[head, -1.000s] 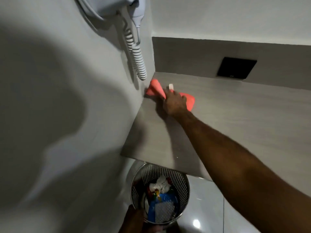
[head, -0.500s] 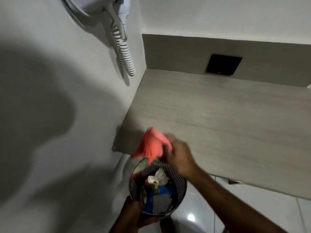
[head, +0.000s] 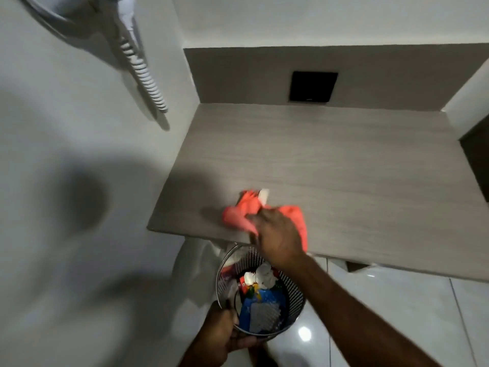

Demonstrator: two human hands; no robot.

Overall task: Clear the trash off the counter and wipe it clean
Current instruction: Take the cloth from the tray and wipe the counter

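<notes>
An orange cloth (head: 242, 211) lies bunched on the grey wood-grain counter (head: 330, 160) near its front edge, and my right hand (head: 277, 234) presses down on it. A small white scrap (head: 263, 195) sits at the cloth's far edge. Just below the counter edge, my left hand (head: 221, 332) grips the rim of a round metal mesh bin (head: 293, 295). Inside the bin are crumpled white paper, a blue packet and other coloured wrappers.
A white wall-mounted hair dryer with a coiled cord (head: 144, 72) hangs on the left wall. A black square plate (head: 313, 86) is set in the backsplash. Glossy white floor tiles (head: 397, 313) lie below the counter. A wall bounds the counter's right end.
One second ago my right hand wiped the far left corner. It then pulled the cloth to the front edge over the bin, and now the cloth is back flat on the counter.
</notes>
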